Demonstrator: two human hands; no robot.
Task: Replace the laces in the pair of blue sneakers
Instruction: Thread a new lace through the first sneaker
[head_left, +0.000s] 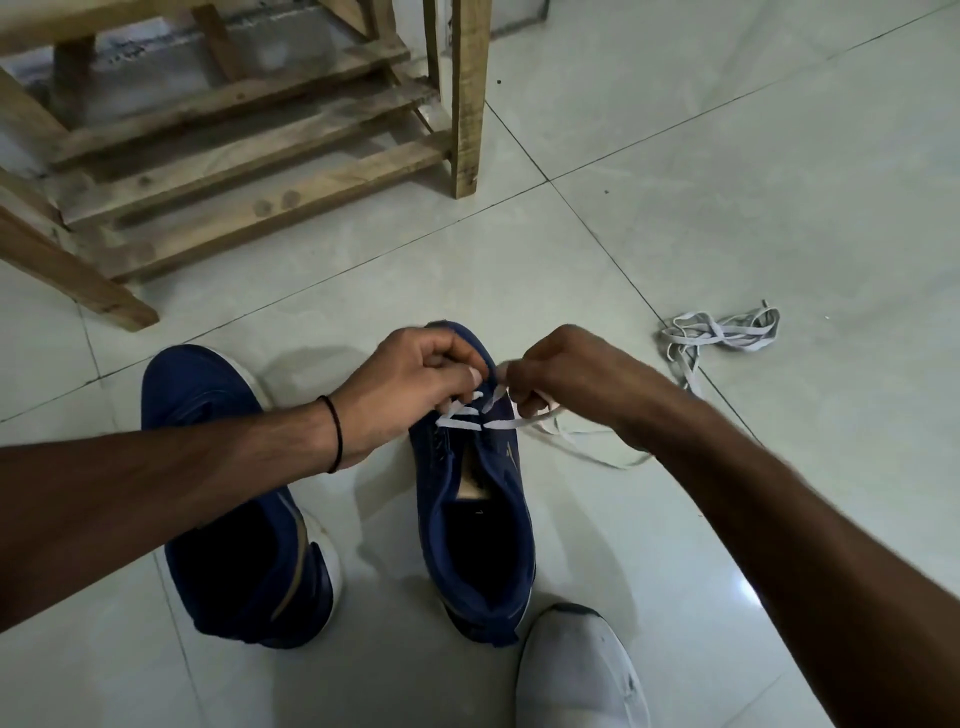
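Two blue sneakers stood on the pale tiled floor (727, 156), toes pointing away from the person. The right sneaker (475, 493) sat in the middle of the scene, its tongue area open and a white lace (467, 420) crossing only the farthest eyelets near the toe. The left hand (410, 382), with a thin black band (336, 434) round its wrist, was curled over the toe end, its fingers (470, 375) pinched shut on the lace at the top of the crossings. The right hand (563, 371) was just beside it, fingers closed on the other run of the same lace; from that grip a loose length looped down and trailed onto the floor to the right of the shoe. The left sneaker (234, 499) stood apart on the left, partly hidden behind the left forearm, and I could not tell whether it had any lace in it. A second lace (719, 332), greyish white, lay in a loose tangle on the tiles well off to the far right. A rough wooden rack (249, 156) stood at the far left. At the near edge, a knee in light fabric (576, 670) showed just beside the right sneaker's heel.
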